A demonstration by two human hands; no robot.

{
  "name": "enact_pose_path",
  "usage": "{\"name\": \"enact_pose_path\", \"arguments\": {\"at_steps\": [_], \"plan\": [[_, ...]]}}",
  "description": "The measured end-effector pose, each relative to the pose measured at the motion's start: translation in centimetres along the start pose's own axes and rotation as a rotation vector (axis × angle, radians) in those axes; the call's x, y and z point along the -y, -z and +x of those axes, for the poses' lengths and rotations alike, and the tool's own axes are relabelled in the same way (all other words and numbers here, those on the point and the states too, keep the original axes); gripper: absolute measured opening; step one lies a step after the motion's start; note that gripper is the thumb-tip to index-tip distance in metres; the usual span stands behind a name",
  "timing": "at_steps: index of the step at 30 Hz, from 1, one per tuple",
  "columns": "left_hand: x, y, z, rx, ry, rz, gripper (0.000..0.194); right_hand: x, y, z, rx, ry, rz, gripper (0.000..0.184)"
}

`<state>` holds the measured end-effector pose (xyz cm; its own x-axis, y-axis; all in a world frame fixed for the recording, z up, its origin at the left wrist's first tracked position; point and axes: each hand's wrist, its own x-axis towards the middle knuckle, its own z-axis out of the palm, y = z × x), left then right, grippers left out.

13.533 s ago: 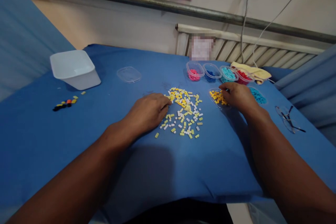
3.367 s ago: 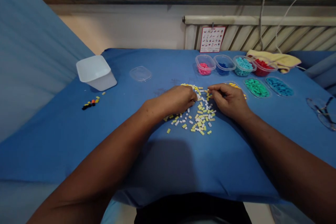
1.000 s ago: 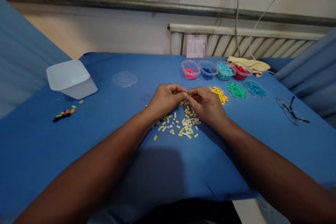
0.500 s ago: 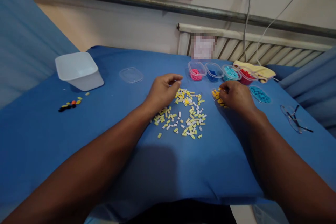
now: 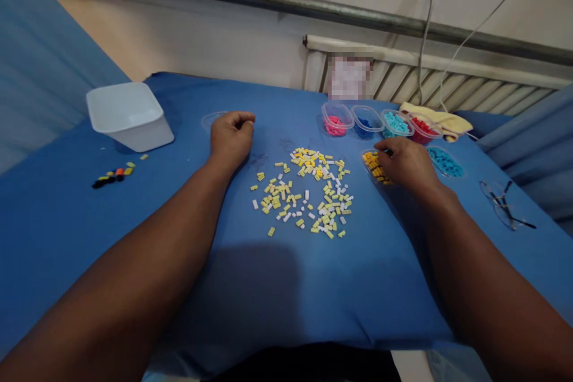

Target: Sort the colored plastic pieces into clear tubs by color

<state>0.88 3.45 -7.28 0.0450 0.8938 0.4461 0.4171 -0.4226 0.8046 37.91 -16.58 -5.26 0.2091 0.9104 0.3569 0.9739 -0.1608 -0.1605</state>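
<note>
My left hand (image 5: 231,138) hovers at the front edge of a clear plastic lid (image 5: 210,119), partly covering it. Its fingers are curled, thumb near forefinger; whatever they may hold is too small to make out. At the right, my right hand (image 5: 407,161) is over a shallow clear tray of orange-yellow toy bricks (image 5: 375,166), fingertips pinched at its far right side. Anything between those fingertips is hidden. Between the hands, small pale-yellow and white toy bricks (image 5: 331,209) lie scattered on the blue cloth, with orange-yellow ones (image 5: 308,160) among them at the far side.
Clear tubs of pink (image 5: 335,126), dark blue (image 5: 364,124), light blue (image 5: 396,124) and red bricks (image 5: 421,128) line the back. A teal-brick tray (image 5: 445,161) and eyeglasses (image 5: 504,206) lie right. A white bin (image 5: 129,119) and black, orange and yellow pieces (image 5: 114,176) stand left.
My left hand has moved left from the scattered bricks to the clear lid. From the pile a second ago, my right hand has moved right to the orange-yellow tray, covering the green bricks.
</note>
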Motion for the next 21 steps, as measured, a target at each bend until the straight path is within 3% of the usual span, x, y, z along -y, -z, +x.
{"name": "enact_pose_path", "arguments": {"at_steps": [5,11,14,21], "plan": [[-0.2,-0.3,-0.4,0.018,-0.015,0.008,0.026,-0.4,-0.1,0.1,0.014,-0.05,0.011,0.041],[0.2,-0.4,-0.4,0.026,-0.019,0.009,0.028,0.6,0.1,-0.3,-0.115,0.027,0.135,0.036],[0.2,-0.4,-0.4,0.036,0.001,0.037,0.029,2.9,0.5,-0.4,-0.072,0.099,0.28,0.031],[0.2,-0.6,-0.6,0.059,0.01,0.024,0.031,10.4,0.2,1.8,0.227,0.386,0.482,0.022]]}}
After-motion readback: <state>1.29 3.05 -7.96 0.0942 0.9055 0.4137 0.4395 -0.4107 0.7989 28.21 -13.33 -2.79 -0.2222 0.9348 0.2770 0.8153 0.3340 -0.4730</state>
